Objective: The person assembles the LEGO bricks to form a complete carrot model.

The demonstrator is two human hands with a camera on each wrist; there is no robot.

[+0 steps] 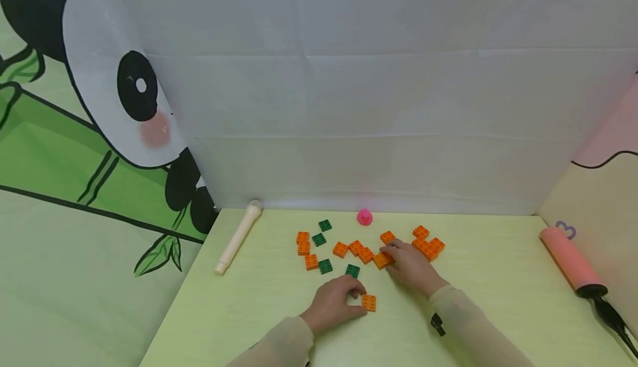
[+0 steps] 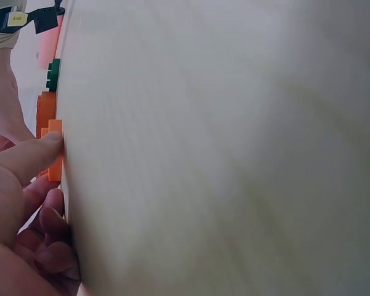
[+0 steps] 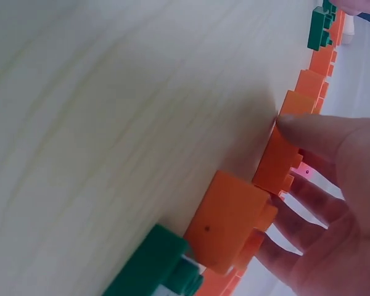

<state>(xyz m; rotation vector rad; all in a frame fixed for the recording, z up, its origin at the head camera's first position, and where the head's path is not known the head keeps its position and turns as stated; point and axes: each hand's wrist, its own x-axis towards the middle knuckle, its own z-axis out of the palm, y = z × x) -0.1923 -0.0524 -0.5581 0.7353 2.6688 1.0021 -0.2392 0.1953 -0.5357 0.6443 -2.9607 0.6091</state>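
My left hand (image 1: 335, 303) is low in the middle of the table, pinching an orange toy brick (image 1: 369, 303) between thumb and index finger. In the left wrist view, the thumb lies on that brick's side and the other fingers are curled below. To the right, my right hand (image 1: 412, 266) grips another orange brick (image 1: 381, 260) at the end of a short orange row (image 1: 361, 251). The right wrist view shows the thumb against that brick's near side, with fingers behind it. A green brick (image 3: 151, 265) and an orange brick (image 3: 228, 219) stand close to this hand.
Several green bricks (image 1: 319, 239) and orange bricks (image 1: 303, 243) lie left of the row; an orange cluster (image 1: 428, 245) is at the right. Toward the back are a pink round toy (image 1: 365, 217) and a pale stick (image 1: 239, 238). A pink pump (image 1: 573, 259) lies far right.
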